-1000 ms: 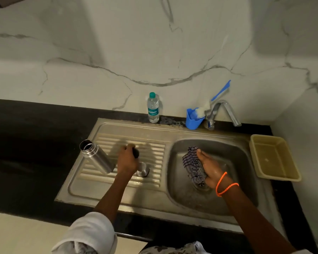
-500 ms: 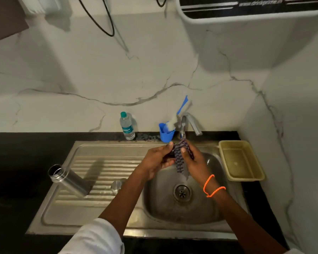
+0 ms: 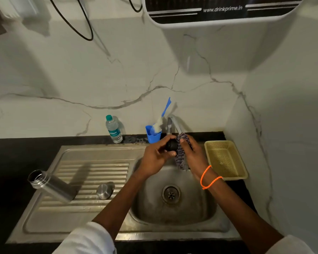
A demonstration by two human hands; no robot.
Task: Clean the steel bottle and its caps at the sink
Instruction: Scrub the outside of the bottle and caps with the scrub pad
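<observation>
One steel sink [image 3: 92, 230] is filling the near half of the view, its ribbed drainboard lying on the left and its basin on the right. One steel bottle [image 3: 50, 186] is lying open on its side at the left of the drainboard, mouth pointing far-left, well apart from both hands. One yellow basket [image 3: 226, 159] is sitting just right of the basin. One plastic water bottle [image 3: 114, 129] is standing at the far edge by the wall, with one blue cup [image 3: 153, 137] to its right holding a blue-handled brush. One steel cap [image 3: 105, 190] is resting on the drainboard right of the steel bottle.

Over the far side of the basin, under the tap [image 3: 173, 125], the left hand [image 3: 155, 158] is curling round one black cap [image 3: 171, 145], mostly covered by its fingers. The right hand [image 3: 192, 153] is gripping one checked cloth [image 3: 181, 154] and pressing it against that cap; the cloth's tail is hanging down. Whether water is running is hard to make out.
</observation>
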